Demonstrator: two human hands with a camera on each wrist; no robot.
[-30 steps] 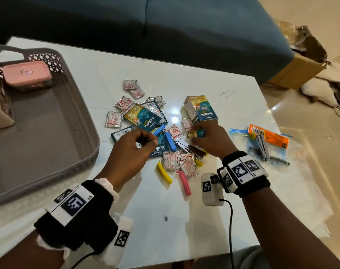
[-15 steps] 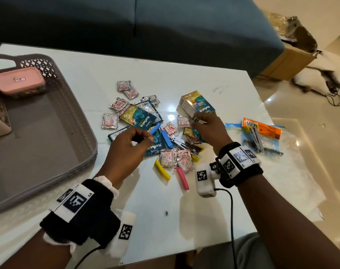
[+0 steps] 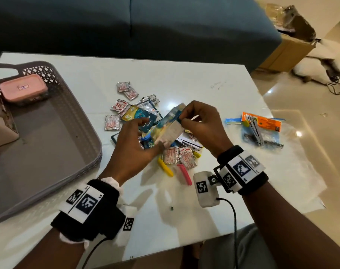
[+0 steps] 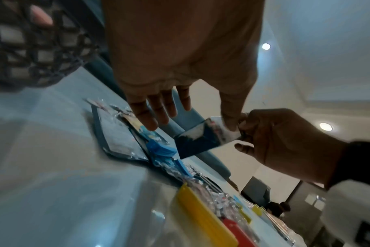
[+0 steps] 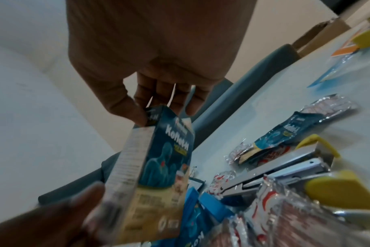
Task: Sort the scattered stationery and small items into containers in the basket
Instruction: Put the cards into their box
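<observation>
Leftmost, a grey basket is seen on the white surface, with a pink case in its upper-left corner. Centre frame, a blue-and-yellow box is held tilted above the scattered sachets. Its lower end is touched by the left hand, fingers extended and relaxed. Its upper end is pinched by the right hand. At right, an orange packet lies well apart.

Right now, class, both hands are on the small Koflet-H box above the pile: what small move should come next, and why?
Probably carry the Koflet-H box left to the grey basket. The right hand pinches its top end, the left hand is at its lower end, and it is already lifted.
</observation>
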